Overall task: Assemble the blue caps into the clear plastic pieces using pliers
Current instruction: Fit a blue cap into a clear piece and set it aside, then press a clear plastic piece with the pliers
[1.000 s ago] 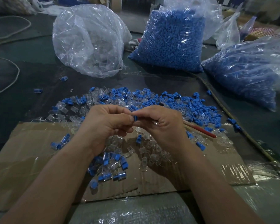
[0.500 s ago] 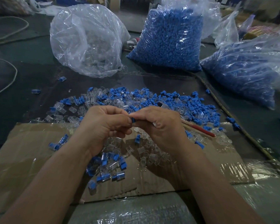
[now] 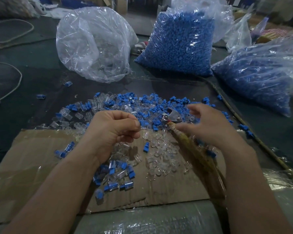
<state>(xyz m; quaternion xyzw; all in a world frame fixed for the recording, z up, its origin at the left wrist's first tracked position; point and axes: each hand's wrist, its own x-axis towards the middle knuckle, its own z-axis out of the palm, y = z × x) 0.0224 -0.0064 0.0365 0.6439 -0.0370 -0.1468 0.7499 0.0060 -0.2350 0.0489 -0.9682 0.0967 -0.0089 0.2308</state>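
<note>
My left hand (image 3: pixel 112 130) pinches a clear plastic piece with a blue cap (image 3: pixel 143 123) between thumb and forefinger. My right hand (image 3: pixel 208 125) hovers with spread fingers just right of the pliers (image 3: pixel 172 117). The pliers' metal head lies on the pile, and their tape-wrapped handles (image 3: pixel 194 151) run down-right under my right wrist. My thumb is close to the handles; the blur hides whether it touches them. A mixed pile of loose blue caps and clear pieces (image 3: pixel 135 105) lies beyond my hands. Several capped pieces (image 3: pixel 116 177) lie below my left wrist, beside bare clear pieces (image 3: pixel 161 160).
The work lies on a cardboard sheet (image 3: pixel 32 159) on a dark table. At the back stand a bag of clear pieces (image 3: pixel 95 44) and two bags of blue caps (image 3: pixel 178 43) (image 3: pixel 254 78). A white cable (image 3: pixel 17 81) loops at the left. A thin rod (image 3: pixel 254 132) runs along the right.
My hands were joined, both pinching one piece. My right hand has let go and swung right over the pliers with fingers spread. My left hand keeps the piece.
</note>
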